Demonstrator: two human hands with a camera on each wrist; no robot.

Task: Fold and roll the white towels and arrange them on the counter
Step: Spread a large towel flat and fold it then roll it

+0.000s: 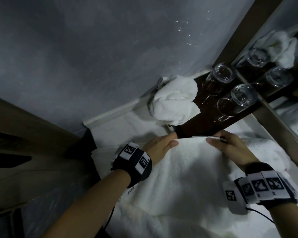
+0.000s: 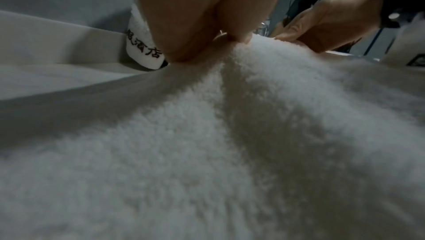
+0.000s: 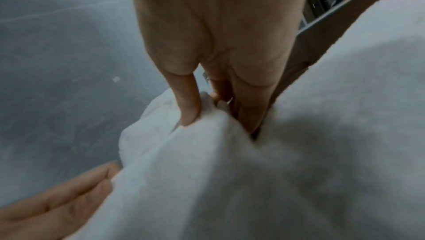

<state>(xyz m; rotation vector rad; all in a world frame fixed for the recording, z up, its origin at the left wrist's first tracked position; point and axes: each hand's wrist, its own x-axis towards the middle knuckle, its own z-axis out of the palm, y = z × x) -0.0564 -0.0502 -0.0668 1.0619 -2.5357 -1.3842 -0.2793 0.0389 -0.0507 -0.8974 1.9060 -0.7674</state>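
A large white towel (image 1: 187, 177) lies spread over the white counter (image 1: 113, 127) in front of me. My left hand (image 1: 162, 146) pinches its far edge at the left, thumb on top of the cloth. My right hand (image 1: 229, 145) pinches the same far edge a little to the right. Up close, the left hand (image 2: 207, 40) grips a raised ridge of the towel (image 2: 207, 144), and the right hand (image 3: 207, 109) has its thumb pressed into a bunched corner of the towel (image 3: 230, 180). A second white towel (image 1: 175, 98), loosely rolled, sits at the back against the wall.
Two upturned glasses (image 1: 222, 78) (image 1: 237, 100) stand on a dark wooden tray (image 1: 218, 117) beside the rolled towel. A mirror (image 1: 286, 62) runs along the right side. A grey wall (image 1: 93, 57) closes the back. A brown wooden panel (image 1: 24, 134) stands at the left.
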